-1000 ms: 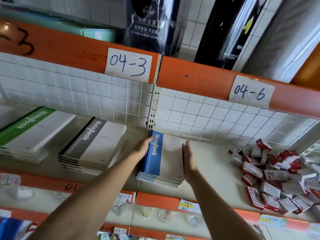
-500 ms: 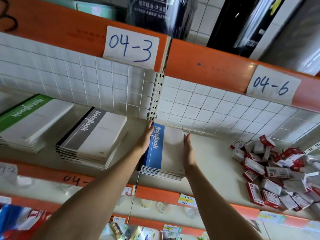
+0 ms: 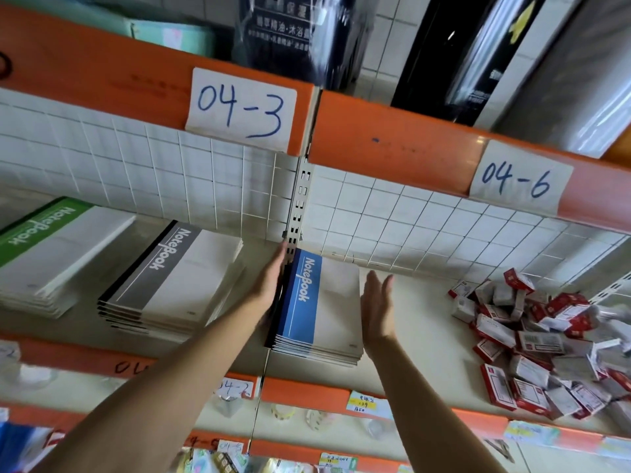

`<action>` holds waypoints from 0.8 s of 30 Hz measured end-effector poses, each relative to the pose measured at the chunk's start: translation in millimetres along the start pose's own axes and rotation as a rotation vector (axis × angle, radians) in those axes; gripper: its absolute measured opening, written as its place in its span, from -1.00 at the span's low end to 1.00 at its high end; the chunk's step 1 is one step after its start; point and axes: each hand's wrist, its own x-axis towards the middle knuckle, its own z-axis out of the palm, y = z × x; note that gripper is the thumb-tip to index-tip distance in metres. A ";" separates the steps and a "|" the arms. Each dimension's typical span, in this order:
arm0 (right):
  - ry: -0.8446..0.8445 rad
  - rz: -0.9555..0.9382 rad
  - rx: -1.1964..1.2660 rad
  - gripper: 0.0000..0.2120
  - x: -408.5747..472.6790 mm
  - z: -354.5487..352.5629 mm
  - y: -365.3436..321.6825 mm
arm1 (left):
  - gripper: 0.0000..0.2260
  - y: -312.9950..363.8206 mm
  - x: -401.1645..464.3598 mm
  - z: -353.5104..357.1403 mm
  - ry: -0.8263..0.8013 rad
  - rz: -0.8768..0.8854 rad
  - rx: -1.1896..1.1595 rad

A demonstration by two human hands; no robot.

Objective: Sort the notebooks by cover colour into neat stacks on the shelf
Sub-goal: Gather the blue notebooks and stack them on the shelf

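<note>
Under label "04-3" [image 3: 240, 105], blue "NoteBook" stack [image 3: 317, 305].

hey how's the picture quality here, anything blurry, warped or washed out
Head view: the wide lens bows the orange shelf edge; the blue notebook stack and both hands, left and right, are fairly sharp; the red boxes and bottom price tags smear; the top-right wrapped goods are washed out by glare.
</note>
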 end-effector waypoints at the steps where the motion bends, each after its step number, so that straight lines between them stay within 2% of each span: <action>1: 0.044 -0.023 0.009 -0.23 1.7 1.6 2.3 | -0.39 -3.5 3.5 -2.8 0.004 0.016 -0.019; 2: 0.066 -0.032 0.016 -0.32 0.8 2.5 3.1 | -0.42 -7.7 4.3 -2.4 -0.019 0.043 -0.013; 4: -0.070 -0.037 0.004 -0.45 -2.2 9.6 4.0 | -0.50 -17.5 10.5 -2.6 -0.048 0.046 0.015; 8: -0.072 -0.022 0.052 -0.54 -16.0 16.6 -8.4 | -0.53 -26.8 16.5 -6.9 -0.060 -0.020 0.027; 13: -0.127 -0.072 0.028 -0.46 -4.8 7.3 -3.0 | -0.58 -20.6 13.9 -0.3 -0.108 -0.011 0.054; 17: -0.084 -0.025 -0.054 -0.41 -3.4 6.0 0.0 | -0.61 -20.4 10.5 1.0 -0.092 -0.028 0.058; 19: -0.031 -0.007 -0.043 -0.36 -0.5 1.2 -5.6 | -0.53 -12.0 8.0 -2.5 -0.031 -0.022 0.073; 22: 0.131 0.009 -0.018 -0.30 4.3 -10.5 -5.8 | -0.38 -11.0 16.5 -27.9 0.144 -0.108 0.203; 24: 0.112 0.024 -0.079 -0.21 1.1 -9.2 -2.8 | -0.21 -16.2 19.4 -43.1 0.165 -0.203 0.238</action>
